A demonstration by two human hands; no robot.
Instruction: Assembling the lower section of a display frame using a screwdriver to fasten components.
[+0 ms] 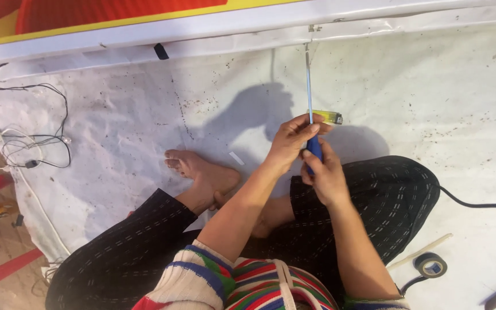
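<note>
Head view: both hands grip a screwdriver. The left hand (291,140) is closed around the top of its blue handle (314,150), and the right hand (324,177) is closed just below. The thin shaft (309,86) runs away from them to a white frame (340,31). It looks light, stiff and narrow, so the handle is the place to hold it.

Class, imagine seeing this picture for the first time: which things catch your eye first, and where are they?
At centre, the left hand and right hand grip a blue-handled screwdriver pointing up to a screw on the white frame. A bare foot rests on the white sheet; black tape lies lower right.
</note>
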